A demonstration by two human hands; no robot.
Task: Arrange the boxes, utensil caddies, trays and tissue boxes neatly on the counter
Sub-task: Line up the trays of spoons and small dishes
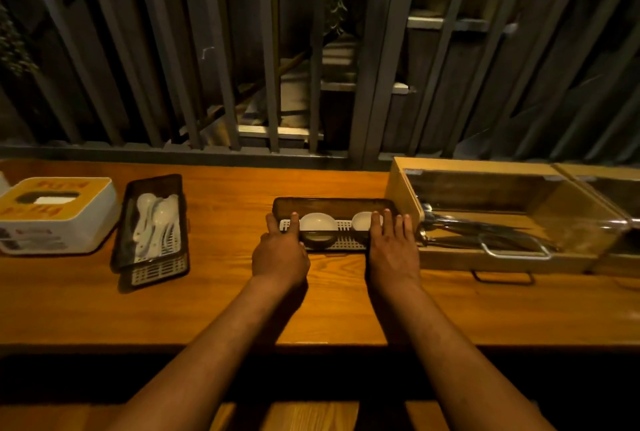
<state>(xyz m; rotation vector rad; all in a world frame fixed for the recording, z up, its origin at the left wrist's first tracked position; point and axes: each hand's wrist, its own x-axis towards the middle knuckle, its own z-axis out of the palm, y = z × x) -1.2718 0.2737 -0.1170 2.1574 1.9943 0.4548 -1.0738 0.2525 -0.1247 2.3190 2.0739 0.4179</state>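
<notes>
The spoon tray [332,206] sits on the worktop [242,309], just beside the wooden box [478,165]. The left hand [280,254] has its grip curled round the left end. The right hand [393,250] lies flat on the other end, fingers straight. I'd slide it, not lift, keeping it square to the box.

left hand [280,254] + right hand [393,247] | touching caddy [332,206] ends | counter [225,299]

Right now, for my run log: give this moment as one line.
middle caddy: on counter, beside wooden box | left hand: on its left end | right hand: flat on its right end
</notes>
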